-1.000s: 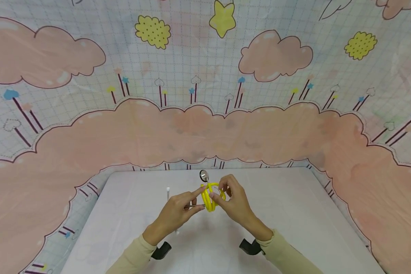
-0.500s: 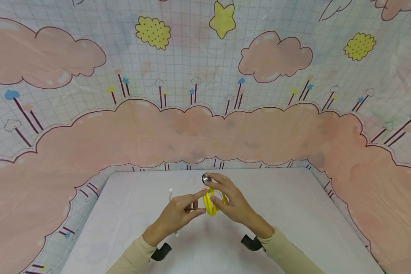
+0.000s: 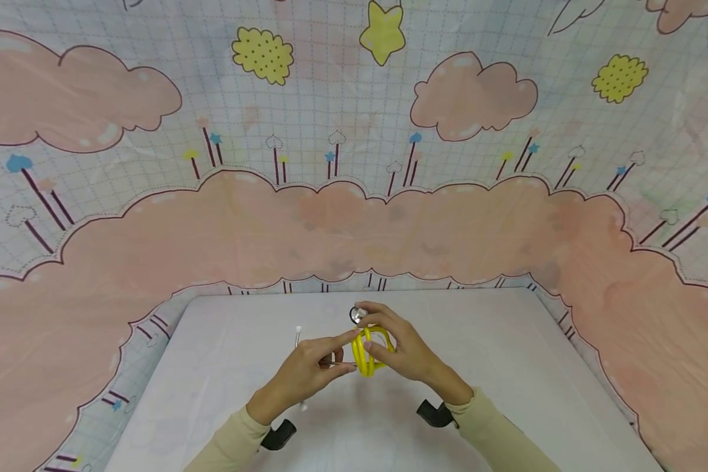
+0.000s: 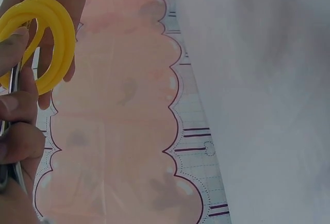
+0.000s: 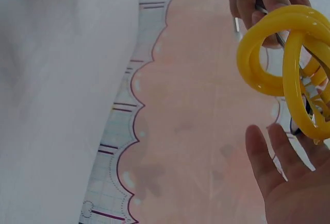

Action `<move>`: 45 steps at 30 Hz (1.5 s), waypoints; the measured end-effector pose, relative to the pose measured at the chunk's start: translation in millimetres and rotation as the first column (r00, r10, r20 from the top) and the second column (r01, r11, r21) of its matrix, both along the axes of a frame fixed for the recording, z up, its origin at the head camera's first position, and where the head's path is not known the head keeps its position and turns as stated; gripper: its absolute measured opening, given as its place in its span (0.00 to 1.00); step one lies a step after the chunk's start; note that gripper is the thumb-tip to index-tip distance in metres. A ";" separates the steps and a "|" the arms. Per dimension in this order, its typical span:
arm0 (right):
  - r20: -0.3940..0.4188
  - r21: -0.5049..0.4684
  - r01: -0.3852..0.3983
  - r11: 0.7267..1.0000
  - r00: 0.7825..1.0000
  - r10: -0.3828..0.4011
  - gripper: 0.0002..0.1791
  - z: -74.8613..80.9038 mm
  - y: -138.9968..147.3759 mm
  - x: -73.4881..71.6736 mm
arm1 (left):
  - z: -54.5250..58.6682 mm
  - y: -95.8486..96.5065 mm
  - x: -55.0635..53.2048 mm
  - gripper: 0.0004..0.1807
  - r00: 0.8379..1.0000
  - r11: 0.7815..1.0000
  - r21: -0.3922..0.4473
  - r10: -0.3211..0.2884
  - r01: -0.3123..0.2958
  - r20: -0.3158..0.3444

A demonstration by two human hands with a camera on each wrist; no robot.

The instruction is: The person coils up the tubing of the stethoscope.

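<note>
Noted table beneath yellow stethoscope coil. Recorded left hand left of coil, pinching metal stem; right hand right of coil, loosely spread, touching only. Logged chestpiece just beyond coil, eartip left.

Left hand gripping; right hand, fingers extended

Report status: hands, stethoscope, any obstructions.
Left hand gripping stethoscope by metal ear tubes. Right hand at coiled yellow tubing, by chest piece. Stethoscope held off the table. Nothing seen in the way.
</note>
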State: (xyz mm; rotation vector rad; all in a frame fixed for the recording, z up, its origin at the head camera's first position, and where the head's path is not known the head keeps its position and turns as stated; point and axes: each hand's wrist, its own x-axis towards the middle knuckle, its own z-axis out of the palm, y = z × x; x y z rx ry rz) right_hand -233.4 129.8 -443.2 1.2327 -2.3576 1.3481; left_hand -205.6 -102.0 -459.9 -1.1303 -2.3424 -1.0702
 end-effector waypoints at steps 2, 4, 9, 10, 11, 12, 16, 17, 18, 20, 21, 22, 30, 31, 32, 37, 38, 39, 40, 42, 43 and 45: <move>0.007 0.011 -0.010 1.000 1.000 0.010 0.15 -0.2 0.3 -0.7 | -0.2 0.1 0.1 0.32 1.000 1.000 0.002 -0.003 0.003 -0.011; 0.024 0.027 -0.011 1.000 1.000 0.010 0.15 -1.1 0.4 -1.2 | -0.8 -0.1 0.3 0.32 1.000 1.000 0.002 0.000 0.000 -0.018; 0.040 0.044 -0.002 0.999 0.999 0.000 0.17 -2.6 0.0 -1.5 | -1.7 -0.3 0.2 0.33 1.000 1.000 0.007 -0.001 0.001 -0.018; 0.041 0.045 0.002 0.999 0.999 -0.004 0.18 -3.0 -0.1 -1.6 | -1.4 -0.2 0.2 0.33 1.000 1.000 0.009 -0.001 0.001 -0.018; 0.040 0.044 0.004 0.999 0.999 -0.006 0.18 -3.1 -0.3 -1.5 | -1.5 -0.2 0.2 0.33 1.000 1.000 0.011 -0.001 0.001 -0.016; 0.043 0.044 0.009 0.999 0.999 -0.011 0.18 -3.1 -0.6 -1.4 | -1.5 -0.1 0.4 0.33 1.000 1.000 0.013 0.000 0.000 -0.013; 0.056 0.047 0.034 0.998 0.998 -0.037 0.17 -3.0 -1.4 -0.9 | -1.5 -0.2 1.5 0.33 1.000 1.000 0.012 0.010 -0.010 0.006; 0.061 0.046 0.037 0.998 0.997 -0.039 0.17 -2.9 -1.6 -0.8 | -1.6 -0.3 1.7 0.33 1.000 1.000 0.011 0.012 -0.012 0.009; 0.072 0.042 0.035 0.998 0.997 -0.038 0.17 -2.8 -1.7 -0.7 | -1.6 -0.3 2.0 0.33 1.000 1.000 0.008 0.014 -0.015 0.013; 0.093 0.033 0.030 0.999 0.995 -0.033 0.17 -2.8 -2.0 -0.7 | -1.5 -0.2 2.5 0.33 1.000 1.000 0.003 0.019 -0.019 0.019; 0.102 0.029 0.026 0.999 0.994 -0.029 0.17 -2.9 -1.8 -0.9 | -1.3 -0.2 2.8 0.33 0.999 1.000 0.001 0.023 -0.023 0.022; 0.112 0.023 0.020 1.000 0.993 -0.023 0.17 -3.0 -1.8 -1.2 | -1.2 -0.3 2.9 0.32 0.999 1.000 0.000 0.025 -0.025 0.024; 0.134 0.038 0.043 0.998 0.990 -0.048 0.27 -3.7 0.5 -2.3 | -1.7 0.4 2.6 0.32 0.999 0.999 -0.005 0.032 -0.032 0.028; 0.148 0.036 0.050 0.998 0.987 -0.054 0.30 -3.4 0.5 -1.9 | -1.9 0.6 2.5 0.32 0.999 0.999 -0.009 0.037 -0.036 0.032; 0.169 0.036 0.060 0.998 0.983 -0.065 0.33 -2.5 -0.2 -1.2 | -2.2 0.7 2.3 0.32 0.998 0.999 -0.013 0.044 -0.044 0.036; 0.228 0.046 0.196 0.980 0.953 -0.201 0.38 -1.5 -4.5 -1.4 | -3.9 0.3 1.1 0.32 0.994 0.995 -0.021 0.101 -0.101 0.034; 0.230 0.053 0.241 0.969 0.941 -0.247 0.37 -2.0 -5.6 -1.3 | -4.1 0.4 0.9 0.32 0.993 0.994 -0.017 0.112 -0.112 0.025; 0.214 0.059 0.287 0.956 0.932 -0.292 0.35 -2.8 -6.4 -1.1 | -4.1 0.5 0.8 0.32 0.992 0.992 -0.017 0.124 -0.124 0.014; 0.200 0.066 0.333 0.940 0.919 -0.340 0.32 -3.3 -7.6 0.0 | -4.2 0.9 0.7 0.32 0.991 0.991 -0.015 0.136 -0.136 0.004; 0.129 0.080 0.409 0.909 0.900 -0.416 0.25 -4.1 -9.9 3.4 | -4.9 1.5 0.7 0.32 0.988 0.988 -0.018 0.153 -0.153 -0.013; 0.072 0.078 0.431 0.899 0.897 -0.437 0.22 -3.9 -11.1 5.2 | -5.5 2.2 0.6 0.32 0.987 0.987 -0.020 0.158 -0.159 -0.022; -0.061 0.072 0.471 0.879 0.882 -0.468 0.16 -2.3 -13.4 9.2 | -6.2 3.7 0.6 0.32 0.984 0.984 -0.027 0.172 -0.173 -0.041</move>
